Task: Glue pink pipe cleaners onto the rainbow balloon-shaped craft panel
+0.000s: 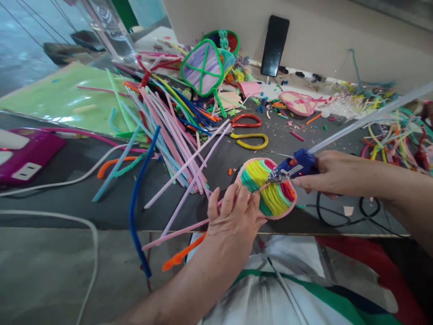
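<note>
My right hand (333, 174) is wrapped round a blue glue gun (297, 166) with a long clear glue stick (368, 117) jutting from its back. The nozzle touches or nearly touches a rounded craft piece (270, 201) wound with yellow, green and pink strands and edged in pink. My left hand (233, 214) presses on the left side of this piece at the table's front edge. Its fingers pinch a pink pipe cleaner (176, 234), whose tip lies across the wound strands near the nozzle. The fingers cover part of the piece's left side.
Loose pipe cleaners (179, 135) lie in a heap to the left, near scissors (248, 128) with red and yellow handles. A phone (275, 45) leans on the wall. A purple power strip (30, 155) sits at far left. A black cord (333, 221) loops at right.
</note>
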### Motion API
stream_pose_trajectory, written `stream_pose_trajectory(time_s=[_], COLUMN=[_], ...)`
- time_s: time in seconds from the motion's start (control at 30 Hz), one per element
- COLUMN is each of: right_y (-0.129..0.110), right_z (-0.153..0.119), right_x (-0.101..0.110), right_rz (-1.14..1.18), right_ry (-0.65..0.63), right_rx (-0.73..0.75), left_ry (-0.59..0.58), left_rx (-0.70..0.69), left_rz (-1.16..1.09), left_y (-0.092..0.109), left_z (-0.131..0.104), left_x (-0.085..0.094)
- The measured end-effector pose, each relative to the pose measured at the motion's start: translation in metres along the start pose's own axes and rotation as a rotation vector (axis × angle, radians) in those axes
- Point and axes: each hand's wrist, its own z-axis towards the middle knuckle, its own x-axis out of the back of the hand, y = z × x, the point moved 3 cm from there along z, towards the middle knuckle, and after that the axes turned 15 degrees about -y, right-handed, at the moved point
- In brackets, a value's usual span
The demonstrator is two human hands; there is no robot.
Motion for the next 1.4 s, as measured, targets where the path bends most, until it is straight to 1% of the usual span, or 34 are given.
stream_pose_trajectory(time_s=[0.13, 0.33, 0.53, 0.7, 0.93, 1.13, 1.27, 1.4], right_y=[0.000, -0.001, 0.000, -0.002, 0.005, 0.007, 0.006, 0.004], right_z=[0.003, 0.003, 0.004, 0.003, -0.003, -0.003, -0.002, -0.004], right_x=[0.000, 0.000, -0.002, -0.004, 0.005, 0.011, 0.012, 0.013], right_rz=[-0.027, -0.044, -0.096, -0.103, -0.030, -0.077, -0.080, -0.083], right_ry=[-0.019, -0.014, 0.024, 0.018, 0.004, 0.000, -0.004, 0.012], right_rx=[0.012, 0.020, 0.001, 0.012, -0.044, -0.079, -0.059, -0.069], left_ry=[-0.009, -0.002, 0.008, 0.010, 0.003, 0.000, 0.005, 0.012], left_rx=[-0.002, -0.003, 0.009, 0.004, 0.003, -0.003, -0.011, -0.008], left_rz=[-0.009, -0.002, -0.021, -0.018, -0.010, -0.017, -0.016, -0.012], left_y=[0.000, 0.000, 0.000, -0.001, 0.000, 0.000, -0.001, -0.001], left_z=[0.000, 0.000, 0.001, 0.000, -0.001, 0.000, 0.000, 0.000], left_x=[0.000, 0.000, 0.000, 0.000, 0.000, 0.002, 0.002, 0.002])
